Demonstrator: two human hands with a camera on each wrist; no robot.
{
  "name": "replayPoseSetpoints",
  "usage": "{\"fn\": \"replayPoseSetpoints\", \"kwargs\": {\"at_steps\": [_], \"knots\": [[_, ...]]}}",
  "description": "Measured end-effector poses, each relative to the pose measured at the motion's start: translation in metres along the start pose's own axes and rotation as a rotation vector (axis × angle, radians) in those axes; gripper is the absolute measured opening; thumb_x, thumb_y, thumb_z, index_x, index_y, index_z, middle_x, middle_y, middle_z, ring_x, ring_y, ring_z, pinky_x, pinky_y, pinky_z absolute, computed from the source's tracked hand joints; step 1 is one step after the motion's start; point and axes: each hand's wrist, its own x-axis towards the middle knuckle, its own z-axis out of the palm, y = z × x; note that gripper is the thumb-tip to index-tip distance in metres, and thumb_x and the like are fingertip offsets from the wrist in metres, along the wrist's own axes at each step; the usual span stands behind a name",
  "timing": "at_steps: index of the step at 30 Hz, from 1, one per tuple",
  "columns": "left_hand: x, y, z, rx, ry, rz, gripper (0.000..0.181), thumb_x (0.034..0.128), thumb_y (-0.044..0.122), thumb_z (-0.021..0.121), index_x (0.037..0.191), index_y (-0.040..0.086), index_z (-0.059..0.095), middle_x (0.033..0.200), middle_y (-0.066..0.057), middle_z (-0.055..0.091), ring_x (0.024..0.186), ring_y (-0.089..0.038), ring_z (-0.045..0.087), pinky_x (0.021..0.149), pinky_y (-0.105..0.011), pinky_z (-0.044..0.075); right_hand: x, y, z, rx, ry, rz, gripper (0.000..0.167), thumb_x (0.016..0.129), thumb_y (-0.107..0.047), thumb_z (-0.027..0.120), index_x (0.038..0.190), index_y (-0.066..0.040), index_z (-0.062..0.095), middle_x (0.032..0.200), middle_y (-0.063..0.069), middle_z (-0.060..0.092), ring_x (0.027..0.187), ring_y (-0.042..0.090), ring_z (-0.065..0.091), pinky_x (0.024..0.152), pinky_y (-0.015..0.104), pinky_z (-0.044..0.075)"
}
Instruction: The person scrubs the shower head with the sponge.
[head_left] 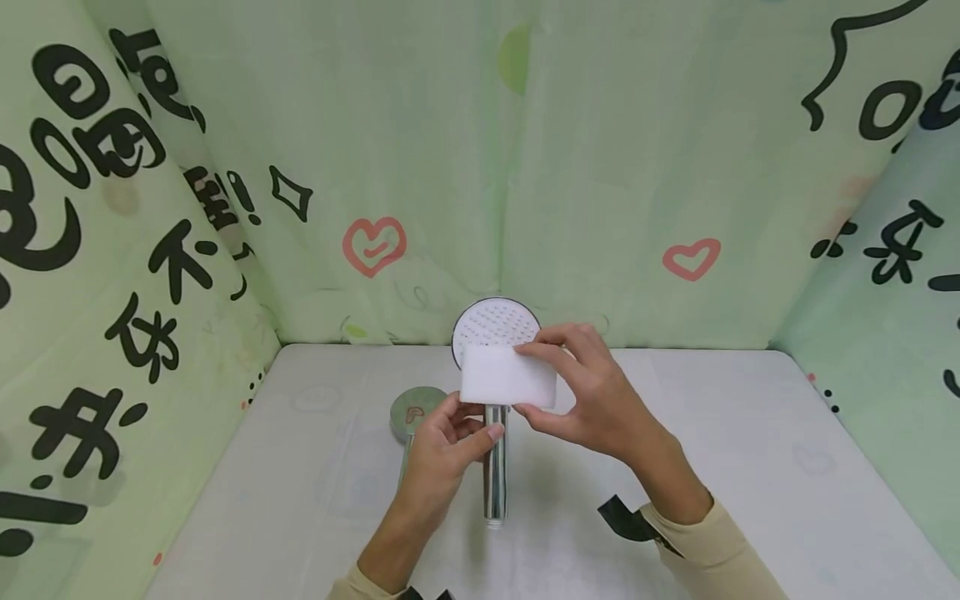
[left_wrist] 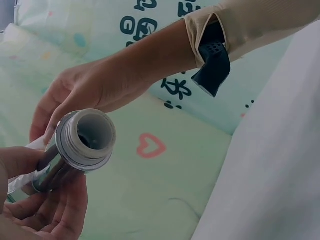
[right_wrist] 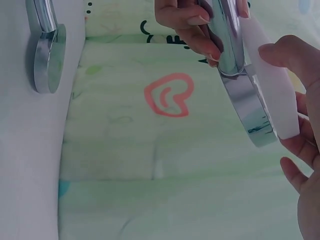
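A chrome shower head [head_left: 495,483] with a white nozzle face is held up over the table. My left hand [head_left: 438,457] grips its handle near the neck, thumb across the front. In the left wrist view the threaded open end [left_wrist: 92,137] of the handle faces the camera. My right hand [head_left: 596,396] pinches a white sponge [head_left: 506,379] between thumb and fingers. The sponge covers the lower part of the nozzle face; in the right wrist view it lies along the face of the head [right_wrist: 250,107], tilted slightly, and full contact is hard to tell.
A second chrome shower head [head_left: 414,414] lies on the white-covered table [head_left: 337,500], left of my left hand. Pale green printed curtains [head_left: 600,167] stand at the back and both sides. Dark straps [head_left: 628,521] hang from the sleeve cuffs.
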Motion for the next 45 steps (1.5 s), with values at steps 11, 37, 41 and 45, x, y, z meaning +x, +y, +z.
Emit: {"fn": "replayPoseSetpoints", "kwargs": {"at_steps": [11,37,41,45], "knots": [[0.0,0.0,-0.001,0.07,0.015,-0.02,0.053,0.0879,0.017,0.081,0.134,0.007,0.057,0.116,-0.013,0.063,0.093,-0.024,0.062,0.074,-0.03,0.059,0.001,-0.001,0.002,-0.012,-0.021,-0.004,0.057,0.077,-0.032,0.084,0.128,-0.012,0.066,0.124,0.008,0.058,0.115,0.026,0.049,0.083,0.035,0.054],[-0.003,-0.006,-0.001,-0.004,-0.043,-0.014,0.052,0.0871,0.008,0.08,0.133,0.005,0.057,0.123,-0.013,0.062,0.092,-0.019,0.063,0.071,-0.026,0.058,0.012,0.006,0.001,-0.115,0.181,0.062,0.057,0.074,-0.025,0.084,0.125,-0.006,0.066,0.117,0.016,0.058,0.105,0.035,0.05,0.075,0.039,0.048],[-0.003,-0.007,-0.001,-0.019,-0.053,-0.003,0.052,0.0865,0.005,0.079,0.133,0.003,0.057,0.122,-0.014,0.062,0.091,-0.018,0.063,0.07,-0.024,0.057,0.013,0.006,0.001,-0.116,0.207,0.081,0.057,0.074,-0.024,0.085,0.124,-0.005,0.066,0.117,0.016,0.058,0.105,0.035,0.05,0.074,0.037,0.049],[-0.002,-0.007,-0.001,-0.03,-0.055,0.009,0.051,0.0857,0.002,0.079,0.132,0.001,0.057,0.12,-0.015,0.062,0.09,-0.018,0.063,0.069,-0.023,0.056,0.015,0.006,0.0,-0.108,0.239,0.113,0.058,0.075,-0.024,0.085,0.125,-0.003,0.065,0.118,0.017,0.058,0.104,0.035,0.049,0.076,0.036,0.046]]}}
